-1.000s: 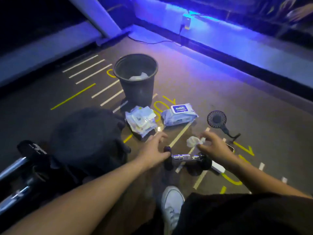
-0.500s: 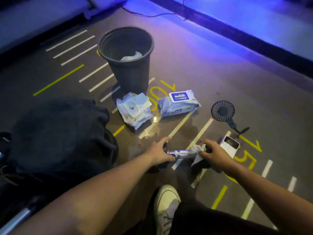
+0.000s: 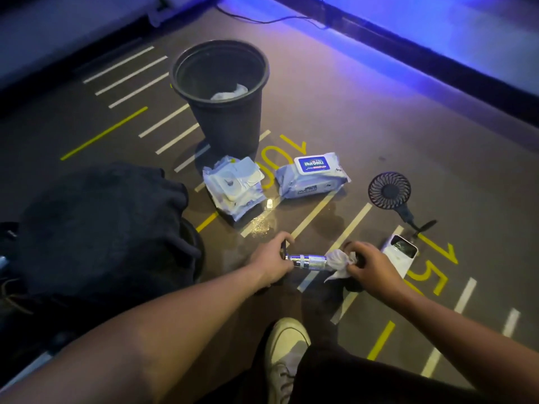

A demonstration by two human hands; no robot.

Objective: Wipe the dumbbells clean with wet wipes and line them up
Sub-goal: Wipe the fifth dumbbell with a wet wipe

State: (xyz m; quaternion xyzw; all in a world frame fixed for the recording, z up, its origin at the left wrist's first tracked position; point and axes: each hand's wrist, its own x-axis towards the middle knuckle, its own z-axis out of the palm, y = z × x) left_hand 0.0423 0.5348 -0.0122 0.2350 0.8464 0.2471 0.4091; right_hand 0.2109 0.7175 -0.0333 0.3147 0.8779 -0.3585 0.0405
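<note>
Lying on the floor [image 3: 408, 118] across painted white and yellow lines, the dumbbell [image 3: 312, 262] sits just in front of the person's white shoe [image 3: 284, 354], its chrome handle exposed between the two hands. Left hand [image 3: 272, 265]: fingers curled round the dark left end of the dumbbell, grasping it. Right hand [image 3: 372, 268]: fingers clenched on a crumpled white wipe [image 3: 339, 262], pressing it against the handle's right end; the right weight is mostly hidden under this hand. Beyond the dumbbell, two wipe packs lie side by side: an opened pack [image 3: 233, 188] on the left, a closed pack [image 3: 312, 176] with a blue label on the right. Behind them stands a black bin [image 3: 221, 112] holding used wipes. A small black fan [image 3: 390, 191] and a white phone-like device [image 3: 399, 252] lie to the right. A dark bag [image 3: 96, 228] sits left.
</note>
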